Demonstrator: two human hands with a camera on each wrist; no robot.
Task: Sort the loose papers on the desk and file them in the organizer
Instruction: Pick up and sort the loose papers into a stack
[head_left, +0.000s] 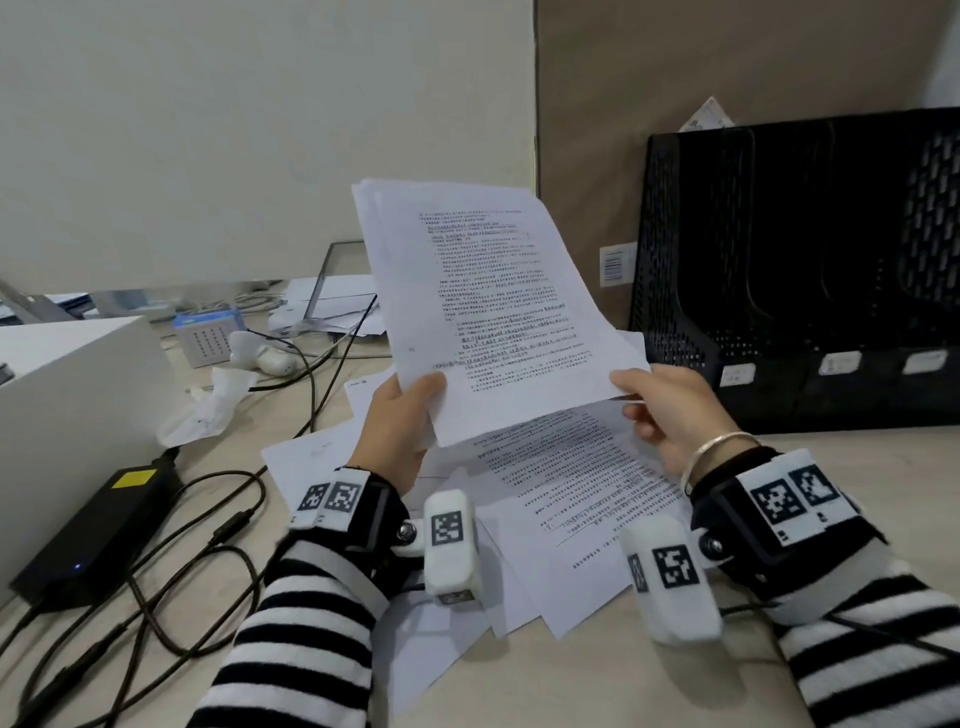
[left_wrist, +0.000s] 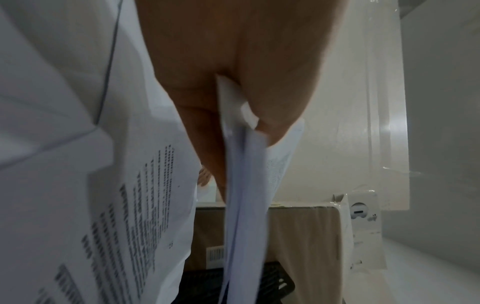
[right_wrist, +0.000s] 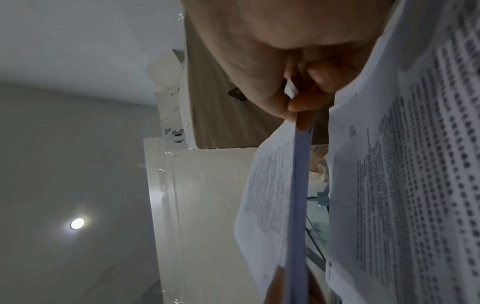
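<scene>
A pale wall (head_left: 208, 130) and a brown cardboard panel (head_left: 675, 78) rise behind the beige surface (head_left: 649, 675), which carries everything here. The black mesh organizer (head_left: 800, 260) stands upright at the back right of the surface, against the cardboard, its labelled slots facing the person. At the left edge of the surface sits a white box (head_left: 67, 415), with a black power brick (head_left: 98, 525) and looping cables (head_left: 171, 587) just in front of it. Loose printed papers (head_left: 561, 519) lie fanned across the middle of the surface, left of the organizer. Above them, off the surface, a held sheaf of printed pages (head_left: 483, 312) tilts back toward the wall. The left hand (head_left: 400, 431) has its grip clamped on the sheaf's lower left corner, thumb on top; the right hand (head_left: 670, 410) pinches the lower right corner. The wrist views show each thumb pressing the paper edge against the fingers.
</scene>
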